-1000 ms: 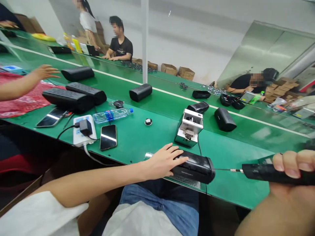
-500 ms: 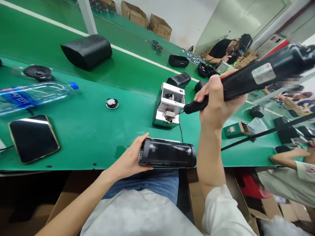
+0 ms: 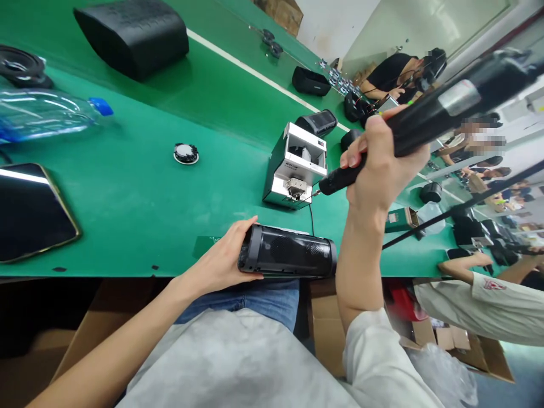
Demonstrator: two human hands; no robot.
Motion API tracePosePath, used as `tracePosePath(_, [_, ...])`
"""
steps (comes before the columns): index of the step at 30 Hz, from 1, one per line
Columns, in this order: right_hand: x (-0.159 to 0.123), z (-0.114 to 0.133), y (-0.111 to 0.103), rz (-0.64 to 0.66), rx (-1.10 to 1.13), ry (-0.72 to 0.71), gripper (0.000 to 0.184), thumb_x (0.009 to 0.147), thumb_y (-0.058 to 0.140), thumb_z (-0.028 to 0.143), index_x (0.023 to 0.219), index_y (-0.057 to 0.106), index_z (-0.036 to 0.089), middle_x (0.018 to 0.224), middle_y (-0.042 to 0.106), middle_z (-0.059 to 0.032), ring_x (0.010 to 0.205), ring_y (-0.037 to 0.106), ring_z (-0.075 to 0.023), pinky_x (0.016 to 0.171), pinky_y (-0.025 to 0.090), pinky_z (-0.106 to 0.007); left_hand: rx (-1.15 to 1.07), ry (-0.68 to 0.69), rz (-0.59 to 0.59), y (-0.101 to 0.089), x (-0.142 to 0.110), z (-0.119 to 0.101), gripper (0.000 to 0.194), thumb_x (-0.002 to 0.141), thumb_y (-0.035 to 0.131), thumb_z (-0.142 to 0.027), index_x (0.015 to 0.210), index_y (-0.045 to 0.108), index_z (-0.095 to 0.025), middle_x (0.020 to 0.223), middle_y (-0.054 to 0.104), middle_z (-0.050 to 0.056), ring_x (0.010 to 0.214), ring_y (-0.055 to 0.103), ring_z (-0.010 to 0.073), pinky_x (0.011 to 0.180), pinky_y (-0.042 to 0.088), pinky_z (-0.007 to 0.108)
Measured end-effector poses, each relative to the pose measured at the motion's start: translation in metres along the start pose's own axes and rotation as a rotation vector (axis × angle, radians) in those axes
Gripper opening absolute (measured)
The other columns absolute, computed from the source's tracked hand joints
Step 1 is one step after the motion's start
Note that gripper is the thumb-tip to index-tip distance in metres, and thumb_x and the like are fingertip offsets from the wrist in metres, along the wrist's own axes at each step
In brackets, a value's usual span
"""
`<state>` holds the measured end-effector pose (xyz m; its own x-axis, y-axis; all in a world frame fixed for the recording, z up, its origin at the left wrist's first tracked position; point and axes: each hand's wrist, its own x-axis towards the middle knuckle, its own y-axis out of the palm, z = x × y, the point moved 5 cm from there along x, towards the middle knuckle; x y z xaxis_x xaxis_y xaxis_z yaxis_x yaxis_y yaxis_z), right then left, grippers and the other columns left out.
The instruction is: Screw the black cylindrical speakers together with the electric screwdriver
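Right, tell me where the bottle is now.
In the head view, the bottle lies on the green table at the left edge, between the phone and the round black speaker.

The black speaker (image 3: 289,252) (glossy, partly perforated) lies along the table edge (image 3: 110,272), the black screwdriver (image 3: 425,126) slanting tip-down.

Left of the silver-and-black machine (image 3: 295,165), a blue-capped clear bottle (image 3: 51,115) on a plain green tabletop (image 3: 140,209).

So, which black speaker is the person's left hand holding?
The black speaker at the near edge of the table: the left hand grips its left end. The large speaker and the smaller speaker behind the machine are untouched.
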<state>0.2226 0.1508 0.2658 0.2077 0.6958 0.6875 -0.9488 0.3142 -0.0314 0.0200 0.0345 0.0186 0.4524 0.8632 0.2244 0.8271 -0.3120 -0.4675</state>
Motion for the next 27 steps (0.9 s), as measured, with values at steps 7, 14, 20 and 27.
tracePosePath(7, [-0.023, 0.06, 0.01, -0.051, 0.307, 0.046, 0.014, 0.096, 0.056, 0.008, 0.092, 0.063, 0.02, 0.06, 0.041, 0.0109, 0.042, 0.04, -0.0064, 0.041, 0.035, -0.021, 0.005, 0.026, -0.01, 0.0, -0.001, -0.004, 0.126, 0.082, 0.102, -0.039, 0.176, 0.019, -0.031, 0.169, 0.048, 0.021, 0.159, 0.052, 0.0461, 0.13, 0.05, 0.068])
tracePosePath(14, [-0.035, 0.083, 0.034, -0.01, 0.361, 0.014, 0.019, 0.096, 0.055, 0.005, 0.088, 0.061, 0.022, 0.06, 0.039, 0.0104, 0.04, 0.037, -0.0075, 0.038, 0.03, -0.023, 0.01, 0.029, -0.011, 0.001, -0.001, -0.006, 0.124, 0.081, 0.102, -0.037, 0.175, 0.022, -0.03, 0.173, 0.046, 0.022, 0.161, 0.051, 0.0471, 0.131, 0.049, 0.068])
tracePosePath(20, [-0.041, 0.089, 0.041, -0.014, 0.335, 0.074, 0.02, 0.097, 0.055, 0.004, 0.091, 0.061, 0.023, 0.06, 0.04, 0.0099, 0.042, 0.038, -0.0087, 0.04, 0.032, -0.025, 0.011, 0.028, -0.001, 0.001, -0.001, -0.007, 0.122, 0.081, 0.101, -0.033, 0.174, 0.022, -0.028, 0.173, 0.045, 0.023, 0.163, 0.05, 0.0457, 0.132, 0.048, 0.068])
tracePosePath(27, [-0.043, 0.074, 0.034, -0.036, 0.393, 0.081, 0.014, 0.095, 0.06, 0.007, 0.101, 0.066, 0.019, 0.061, 0.044, 0.0102, 0.042, 0.042, -0.0073, 0.04, 0.036, -0.022, -0.009, 0.031, -0.029, 0.0, -0.002, -0.009, 0.122, 0.078, 0.102, -0.031, 0.174, 0.026, -0.027, 0.172, 0.047, 0.022, 0.162, 0.051, 0.0472, 0.132, 0.048, 0.069])
